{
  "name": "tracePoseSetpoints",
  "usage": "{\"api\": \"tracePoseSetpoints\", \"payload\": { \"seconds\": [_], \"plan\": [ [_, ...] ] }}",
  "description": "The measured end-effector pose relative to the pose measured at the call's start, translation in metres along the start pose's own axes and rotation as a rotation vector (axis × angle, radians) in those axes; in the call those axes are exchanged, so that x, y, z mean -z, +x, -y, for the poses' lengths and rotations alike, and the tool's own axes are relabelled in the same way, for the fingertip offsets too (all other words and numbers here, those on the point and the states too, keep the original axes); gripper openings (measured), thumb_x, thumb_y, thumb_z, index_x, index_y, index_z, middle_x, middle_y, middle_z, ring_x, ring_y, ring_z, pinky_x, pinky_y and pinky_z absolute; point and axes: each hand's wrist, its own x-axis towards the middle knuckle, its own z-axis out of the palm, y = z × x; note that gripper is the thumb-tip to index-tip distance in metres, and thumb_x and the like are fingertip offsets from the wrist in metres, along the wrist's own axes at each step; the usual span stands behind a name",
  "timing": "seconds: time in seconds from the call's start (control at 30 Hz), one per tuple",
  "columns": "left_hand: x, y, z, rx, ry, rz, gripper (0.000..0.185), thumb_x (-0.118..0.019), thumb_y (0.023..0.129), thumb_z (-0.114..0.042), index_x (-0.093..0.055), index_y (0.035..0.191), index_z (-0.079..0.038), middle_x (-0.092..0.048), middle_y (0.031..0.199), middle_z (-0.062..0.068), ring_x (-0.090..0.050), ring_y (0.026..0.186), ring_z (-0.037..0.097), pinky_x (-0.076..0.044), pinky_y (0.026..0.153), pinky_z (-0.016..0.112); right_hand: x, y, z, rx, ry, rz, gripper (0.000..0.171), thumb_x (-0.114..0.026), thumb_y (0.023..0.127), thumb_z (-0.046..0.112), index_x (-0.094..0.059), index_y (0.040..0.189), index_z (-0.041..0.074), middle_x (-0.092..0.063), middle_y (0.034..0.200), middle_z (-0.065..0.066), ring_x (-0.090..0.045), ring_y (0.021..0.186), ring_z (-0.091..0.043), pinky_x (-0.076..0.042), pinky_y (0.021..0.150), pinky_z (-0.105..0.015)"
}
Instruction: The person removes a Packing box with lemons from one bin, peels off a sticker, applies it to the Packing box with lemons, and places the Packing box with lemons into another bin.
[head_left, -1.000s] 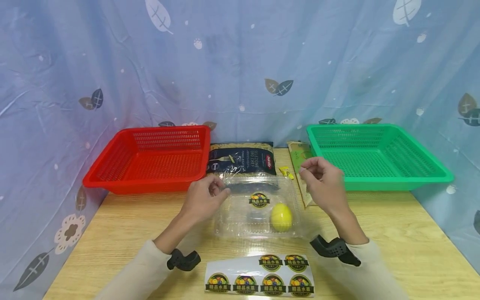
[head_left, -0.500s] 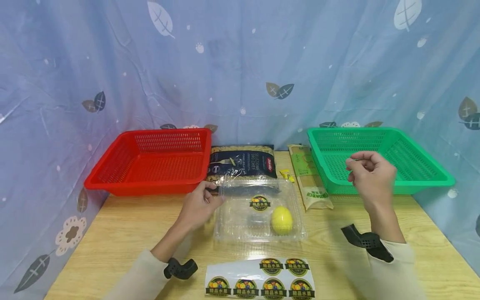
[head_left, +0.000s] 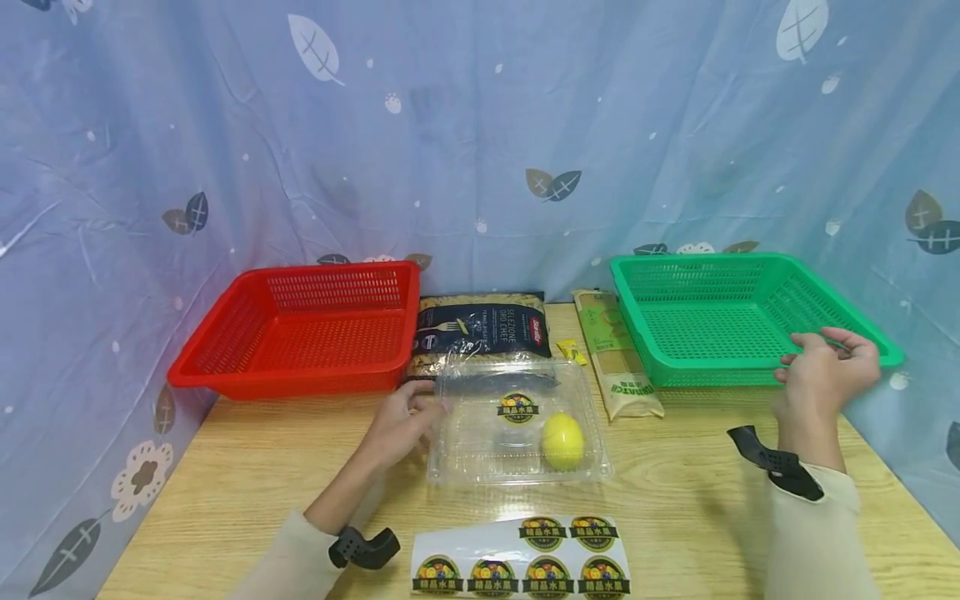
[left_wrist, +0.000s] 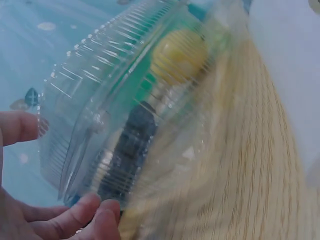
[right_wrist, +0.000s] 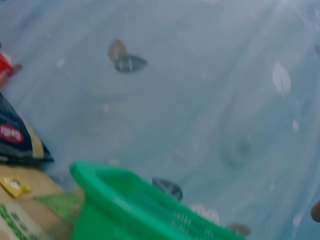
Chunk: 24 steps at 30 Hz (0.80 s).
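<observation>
A clear plastic fruit box with its lid down lies mid-table, a yellow lemon-like fruit inside and a round fruit label on the lid. My left hand grips the box's left side. In the left wrist view its thumb touches the lid and its fingers lie along the lower edge. Over the front right rim of the green basket, my right hand hovers with loosely bent fingers and nothing visible in them. Only a fingertip of it shows in the right wrist view.
A sheet of round stickers lies at the front. Behind the box are a pasta bag and a small yellow packet. A long green-and-tan package lies beside the green basket. The red basket stands at the left.
My right hand has moved right, away from the box to the green basket's front right rim, uncovering the long package. My left hand and the box stay nearly in place.
</observation>
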Motion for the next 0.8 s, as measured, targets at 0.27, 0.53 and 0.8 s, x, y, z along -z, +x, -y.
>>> {"api": "tracePoseSetpoints", "payload": {
  "seconds": [0.27, 0.53, 0.8],
  "plan": [
    [-0.003, 0.002, 0.002, 0.108, -0.155, 0.047, 0.059, -0.072, 0.091, -0.026, -0.051, 0.142, -0.004, -0.062, 0.098, 0.012, -0.061, 0.074, 0.021, -0.057, 0.064, 0.035, 0.013, 0.023, -0.014, -0.124, 0.058, -0.188, 0.022, -0.05, 0.1, 0.003, -0.043, 0.109, 0.021, -0.046, 0.122, 0.006, -0.015, 0.047, -0.018, -0.014, 0.041, -0.027],
    [-0.004, 0.0, 0.008, 0.14, -0.348, 0.112, 0.061, -0.072, 0.088, -0.019, -0.047, 0.142, -0.004, -0.057, 0.099, 0.008, -0.052, 0.072, 0.015, -0.052, 0.062, 0.031, 0.025, 0.04, -0.026, -0.205, 0.207, -0.194, 0.023, -0.048, 0.102, 0.009, -0.035, 0.113, 0.024, -0.046, 0.124, 0.004, -0.023, 0.042, -0.022, -0.023, 0.038, -0.03],
    [-0.006, 0.0, 0.008, 0.134, -0.419, 0.175, 0.059, -0.069, 0.09, -0.013, -0.042, 0.141, 0.002, -0.058, 0.096, 0.006, -0.052, 0.066, 0.012, -0.054, 0.059, 0.029, 0.029, 0.05, -0.032, -0.278, 0.279, -0.169, 0.029, -0.053, 0.1, 0.004, -0.032, 0.111, 0.02, -0.038, 0.117, 0.004, -0.033, 0.049, -0.026, -0.041, 0.042, -0.035]
  ]
}}
